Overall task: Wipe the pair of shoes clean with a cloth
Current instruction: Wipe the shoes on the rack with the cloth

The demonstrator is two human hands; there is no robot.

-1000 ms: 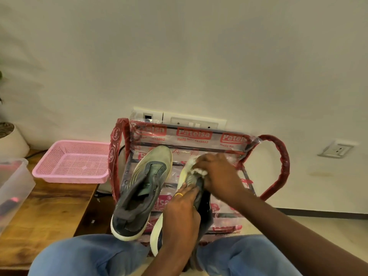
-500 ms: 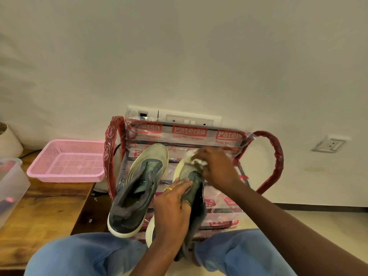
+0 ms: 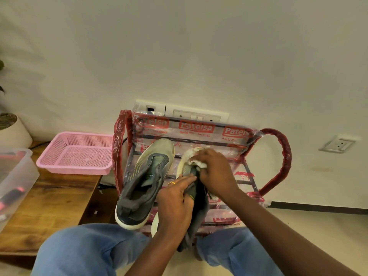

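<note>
Two grey-green sneakers with pale soles stand toe-up on a plastic-wrapped rack (image 3: 249,176). The left shoe (image 3: 143,184) stands free, its opening toward me. My left hand (image 3: 175,204) grips the right shoe (image 3: 196,198) around its collar and tongue. My right hand (image 3: 215,172) holds a white cloth (image 3: 196,163) bunched against that shoe's toe area. Most of the right shoe is hidden behind both hands.
A pink mesh basket (image 3: 77,154) and a clear plastic tub (image 3: 16,176) sit on a wooden table (image 3: 49,206) at the left. A white plant pot (image 3: 14,130) stands behind them. My knees in blue jeans (image 3: 83,250) frame the rack. Wall sockets (image 3: 336,144) are behind.
My right hand with the cloth has shifted slightly over the right shoe's toe. My left hand has kept its grip on that shoe. The other shoe has not moved.
</note>
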